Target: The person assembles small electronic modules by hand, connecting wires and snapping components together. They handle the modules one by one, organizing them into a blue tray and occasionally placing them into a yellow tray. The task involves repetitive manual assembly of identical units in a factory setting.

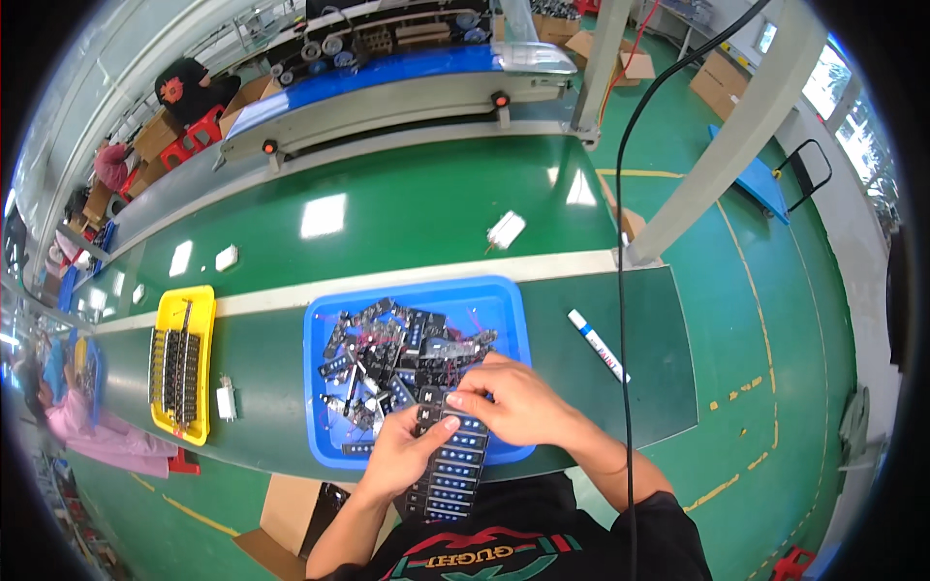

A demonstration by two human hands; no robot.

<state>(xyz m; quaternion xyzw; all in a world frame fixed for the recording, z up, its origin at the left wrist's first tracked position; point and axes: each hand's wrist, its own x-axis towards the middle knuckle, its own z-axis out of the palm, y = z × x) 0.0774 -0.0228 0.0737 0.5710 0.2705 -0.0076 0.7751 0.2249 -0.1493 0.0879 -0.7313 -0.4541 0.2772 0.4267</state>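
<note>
A blue tray (504,300) near the table's front edge holds a heap of small black circuit boards with thin wires (397,353). My left hand (402,455) holds a long row of black boards with blue dots (450,470) by its left side, fanned out over the tray's front rim. My right hand (513,402) rests on the top end of that row, fingers pinching the uppermost board. Both forearms come in from the lower edge.
A yellow tray (184,305) with a rack of dark parts lies to the left, a small white part (226,399) beside it. A white marker pen (598,345) lies right of the blue tray. A black cable (625,290) hangs down. Behind runs a green conveyor belt (407,208); other people sit at far left.
</note>
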